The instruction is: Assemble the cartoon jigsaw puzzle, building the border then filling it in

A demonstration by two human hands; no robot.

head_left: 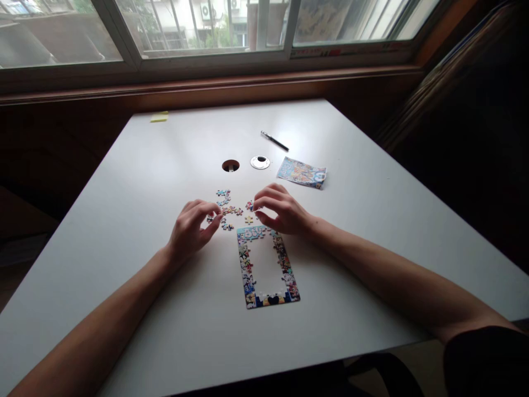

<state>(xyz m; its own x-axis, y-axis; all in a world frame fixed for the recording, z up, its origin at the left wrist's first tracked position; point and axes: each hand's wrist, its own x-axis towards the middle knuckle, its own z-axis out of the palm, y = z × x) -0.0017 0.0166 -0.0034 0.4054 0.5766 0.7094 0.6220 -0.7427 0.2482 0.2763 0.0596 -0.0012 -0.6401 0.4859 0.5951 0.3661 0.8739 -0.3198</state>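
A small jigsaw frame (266, 264) lies on the white table (165, 309), its coloured border joined and its middle bare. Several loose pieces (228, 209) are scattered just beyond its top edge. My left hand (192, 227) rests to the left of the frame, fingers curled, thumb and forefinger tips among the loose pieces. My right hand (280, 209) hovers over the frame's top right corner, fingers bent, pinching a small piece (249, 205) at its fingertips.
Behind the pieces are a round cable hole (230, 165), its silver cap (260, 162), a printed puzzle picture card (302, 172) and a black pen (274, 141). A yellow sticky pad (159, 117) lies at the far left edge below the window.
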